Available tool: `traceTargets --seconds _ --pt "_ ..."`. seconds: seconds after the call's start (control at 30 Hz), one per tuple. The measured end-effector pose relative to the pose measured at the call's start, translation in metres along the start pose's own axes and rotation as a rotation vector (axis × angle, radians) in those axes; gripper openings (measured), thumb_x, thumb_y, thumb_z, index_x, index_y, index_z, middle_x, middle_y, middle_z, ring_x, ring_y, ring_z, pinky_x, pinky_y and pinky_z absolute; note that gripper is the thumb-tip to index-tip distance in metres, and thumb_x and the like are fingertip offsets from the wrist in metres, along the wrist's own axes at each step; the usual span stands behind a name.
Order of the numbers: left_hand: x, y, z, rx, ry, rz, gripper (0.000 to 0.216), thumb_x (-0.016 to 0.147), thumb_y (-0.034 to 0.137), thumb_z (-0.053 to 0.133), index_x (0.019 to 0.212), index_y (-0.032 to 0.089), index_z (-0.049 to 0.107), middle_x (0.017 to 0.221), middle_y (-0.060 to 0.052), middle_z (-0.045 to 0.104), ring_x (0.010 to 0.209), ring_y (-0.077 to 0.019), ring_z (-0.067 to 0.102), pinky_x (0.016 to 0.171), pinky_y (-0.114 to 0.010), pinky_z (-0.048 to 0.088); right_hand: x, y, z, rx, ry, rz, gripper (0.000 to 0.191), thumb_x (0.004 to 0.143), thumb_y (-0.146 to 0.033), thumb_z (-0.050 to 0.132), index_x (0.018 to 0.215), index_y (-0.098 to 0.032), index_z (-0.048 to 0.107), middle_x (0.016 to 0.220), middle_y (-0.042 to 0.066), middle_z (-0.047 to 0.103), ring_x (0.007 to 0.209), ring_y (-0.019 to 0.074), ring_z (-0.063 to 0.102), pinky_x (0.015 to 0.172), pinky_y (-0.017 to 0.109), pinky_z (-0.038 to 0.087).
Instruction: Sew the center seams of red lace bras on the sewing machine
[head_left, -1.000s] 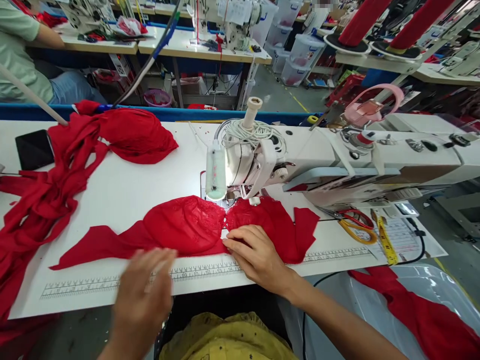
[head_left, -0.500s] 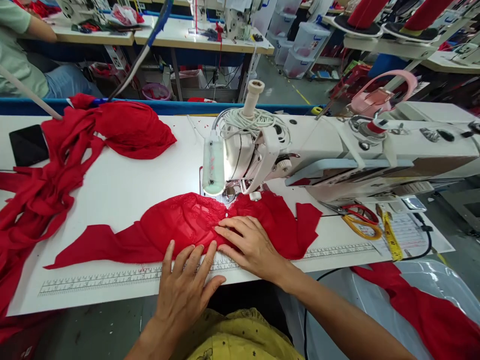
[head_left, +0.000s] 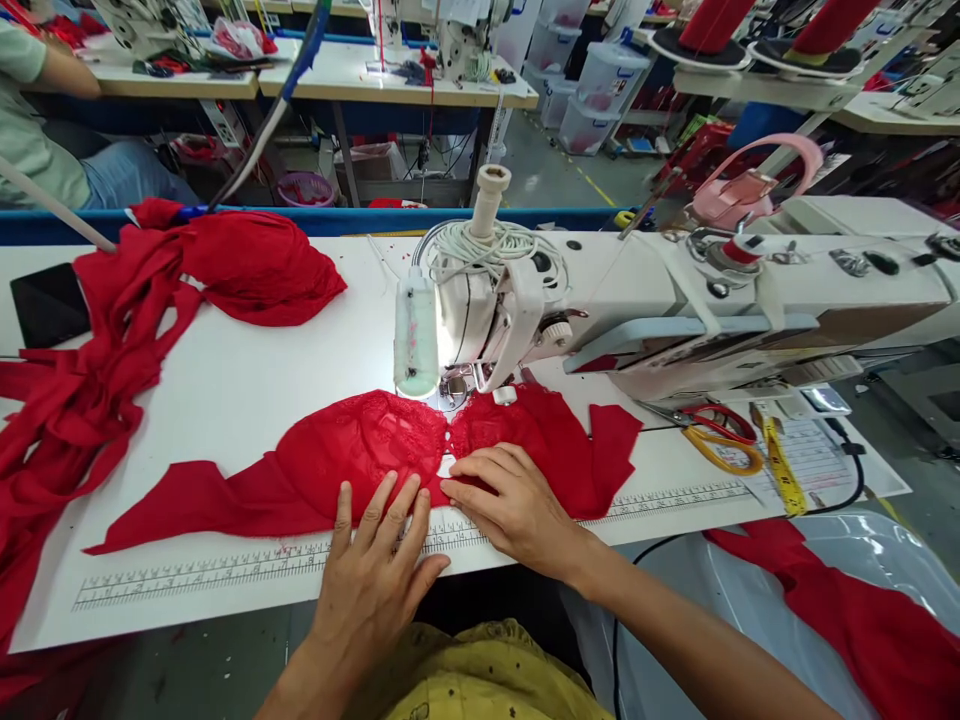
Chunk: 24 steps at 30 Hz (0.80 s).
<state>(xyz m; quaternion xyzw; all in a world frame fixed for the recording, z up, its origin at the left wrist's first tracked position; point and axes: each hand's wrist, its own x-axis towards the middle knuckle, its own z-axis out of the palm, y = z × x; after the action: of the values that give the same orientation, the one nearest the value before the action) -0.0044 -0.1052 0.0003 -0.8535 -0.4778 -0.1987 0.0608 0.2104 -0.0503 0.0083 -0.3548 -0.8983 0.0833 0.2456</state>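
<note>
A red lace bra piece (head_left: 352,460) lies flat on the white table (head_left: 262,380) in front of the sewing machine (head_left: 600,310), its centre just below the needle area. My left hand (head_left: 375,570) lies flat with fingers spread on the lower edge of the left cup. My right hand (head_left: 517,505) rests flat, fingers out, on the centre join and the right cup. Neither hand grips anything.
A heap of red garments (head_left: 150,310) covers the table's left side beside a black phone (head_left: 45,305). Red-and-yellow scissors (head_left: 712,435) and a yellow tape measure (head_left: 780,465) lie at the right. A printed ruler (head_left: 225,570) runs along the front edge. Another person (head_left: 45,130) sits at the back left.
My left hand came up from below the table edge and settled flat on the left cup. The right hand shifted slightly on the centre join. The bra piece stayed nearly in place.
</note>
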Motion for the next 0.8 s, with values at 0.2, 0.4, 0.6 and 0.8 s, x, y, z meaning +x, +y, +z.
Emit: traceTargets --seconds 0.2,0.4,0.6,0.8 --pt "0.002 0.001 -0.002 -0.028 -0.019 -0.04 0.044 0.102 0.043 0.043 0.133 0.018 0.062 0.139 -0.007 0.062 0.126 -0.0298 0.059 0.123 -0.059 0.005 -0.004 0.001 -0.001 -0.009 -0.012 0.012 0.02 0.099 -0.019 0.054 0.113 -0.02 0.069 0.111 0.008 0.071 0.103 0.0205 0.059 0.09 0.037 0.043" --pt "0.004 0.003 -0.002 -0.015 -0.031 -0.06 0.041 0.101 0.041 0.047 0.134 0.021 0.061 0.136 -0.007 0.065 0.124 -0.0295 0.059 0.122 -0.062 0.0 -0.003 0.001 -0.002 0.006 -0.012 0.012 0.021 0.099 -0.019 0.053 0.114 -0.02 0.069 0.111 0.008 0.07 0.103 0.0212 0.059 0.089 0.038 0.044" --pt "-0.003 0.0 0.005 0.003 -0.039 -0.028 0.046 0.097 0.035 0.054 0.142 0.023 0.054 0.142 -0.008 0.06 0.128 -0.0307 0.056 0.12 -0.065 -0.002 -0.008 -0.003 -0.015 0.023 0.043 0.036 0.024 0.098 -0.015 0.052 0.115 -0.02 0.068 0.109 0.008 0.07 0.103 0.0203 0.06 0.089 0.038 0.045" --pt "-0.006 0.002 0.013 0.008 0.015 -0.037 0.063 0.097 0.026 0.055 0.155 0.025 0.032 0.143 -0.013 0.058 0.129 -0.0349 0.055 0.116 -0.073 0.006 -0.024 0.012 -0.035 -0.107 0.236 0.234 0.024 0.096 -0.014 0.053 0.112 -0.022 0.069 0.098 0.005 0.074 0.091 0.0178 0.064 0.081 0.035 0.049"
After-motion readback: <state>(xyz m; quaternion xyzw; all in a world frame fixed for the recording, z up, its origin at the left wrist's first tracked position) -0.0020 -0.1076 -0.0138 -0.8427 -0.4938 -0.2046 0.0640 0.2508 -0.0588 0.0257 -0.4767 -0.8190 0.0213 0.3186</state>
